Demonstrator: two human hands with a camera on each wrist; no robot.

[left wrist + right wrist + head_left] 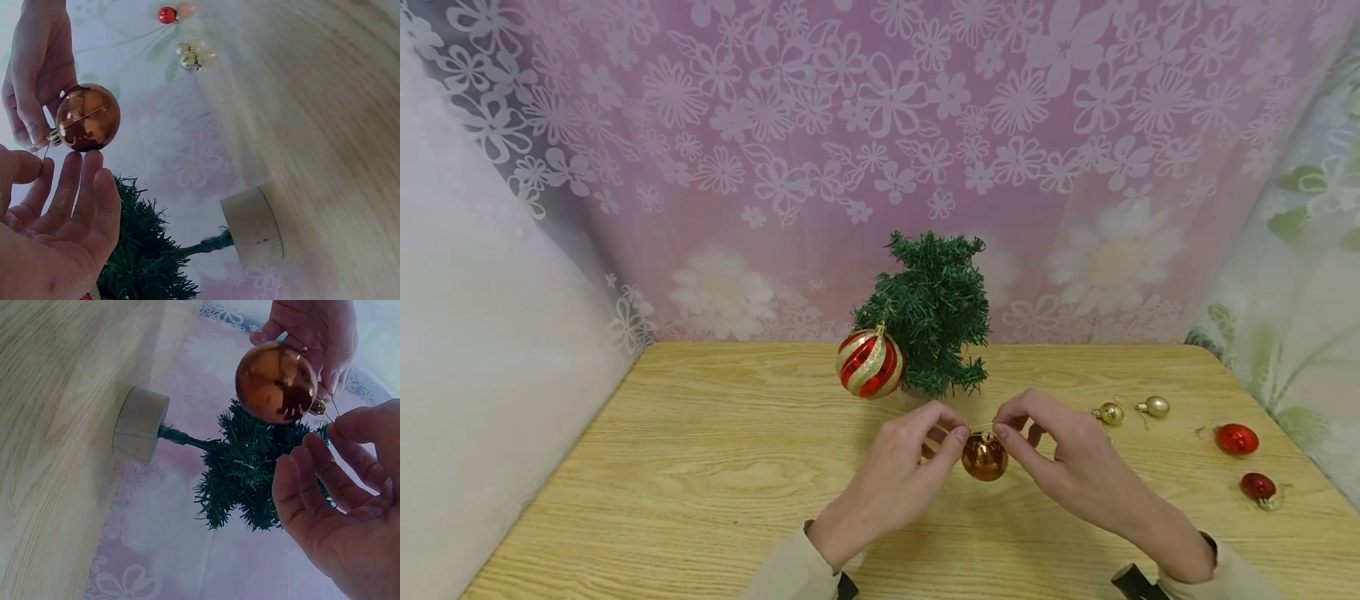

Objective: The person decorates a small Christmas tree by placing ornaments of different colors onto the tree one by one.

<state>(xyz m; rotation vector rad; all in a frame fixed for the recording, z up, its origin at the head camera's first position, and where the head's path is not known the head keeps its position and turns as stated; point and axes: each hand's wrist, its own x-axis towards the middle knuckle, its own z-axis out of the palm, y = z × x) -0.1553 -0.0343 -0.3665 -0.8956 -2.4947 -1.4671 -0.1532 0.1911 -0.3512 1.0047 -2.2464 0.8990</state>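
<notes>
A shiny copper-coloured bauble (985, 458) hangs by its thin gold loop between both hands, in front of the small green tree (936, 312). My left hand (906, 475) pinches one side of the loop between thumb and forefinger. On the other side, my right hand (1067, 462) pinches the loop the same way. The bauble's gold cap (317, 407) shows in the right wrist view, close to the fingertips. A large red and gold striped bauble (870, 363) hangs on the left side of the tree.
At the right of the wooden table (700, 450) lie two small gold baubles, one (1155, 407) farther back. Beyond them lie a bright red bauble (1237, 439) and a dark red one (1258, 486). The tree stands on a round wooden base (141, 425). A flowered curtain (820, 167) hangs behind.
</notes>
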